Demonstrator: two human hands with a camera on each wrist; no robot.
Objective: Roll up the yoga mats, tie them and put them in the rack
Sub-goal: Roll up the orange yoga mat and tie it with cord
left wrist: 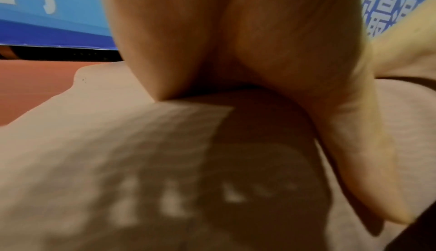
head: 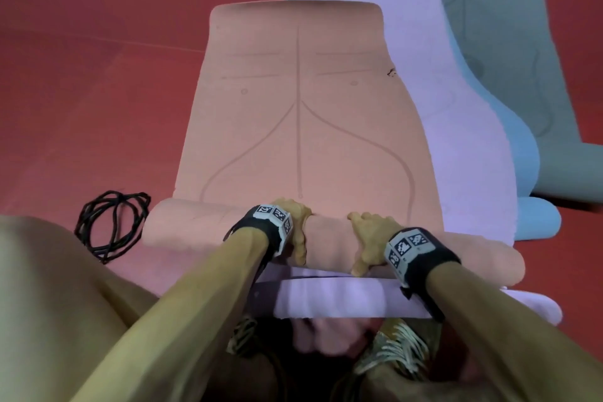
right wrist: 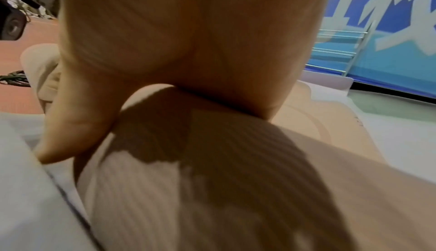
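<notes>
Where the red floor (head: 98,81) spread widest, to the left of the peach mat (head: 300,127), a tangle of black cord (head: 111,228) lay loose on it, just beside the left end of that mat's rolled part (head: 182,228). The peach mat was the middle of everything: its near end was wound into a thick roll lying crosswise, and the rest stretched flat away from the person, marked with a centre line and curved guide lines. On top of the roll, near its middle, the left hand (head: 298,228) lay with fingers curled over the far side and thumb down the near side, holding the roll; the left wrist view showed the palm (left wrist: 259,40) pressed onto the ribbed underside of the mat (left wrist: 118,152). Just to the right of it, apart by a small gap, the right hand (head: 368,238) gripped the roll the same way, thumb on the near face, and its wrist view showed the palm (right wrist: 188,31) bearing on the ribbed roll (right wrist: 188,189). Under the peach mat and reaching out to its right lay a lilac mat (head: 456,127), its near edge showing below the roll. Further right lay a grey-blue mat (head: 509,75), partly under the lilac one. Beyond the mats, a blue wall banner (right wrist: 389,22) with white characters stood at the floor's edge, with a metal rack (right wrist: 342,50) before it.
</notes>
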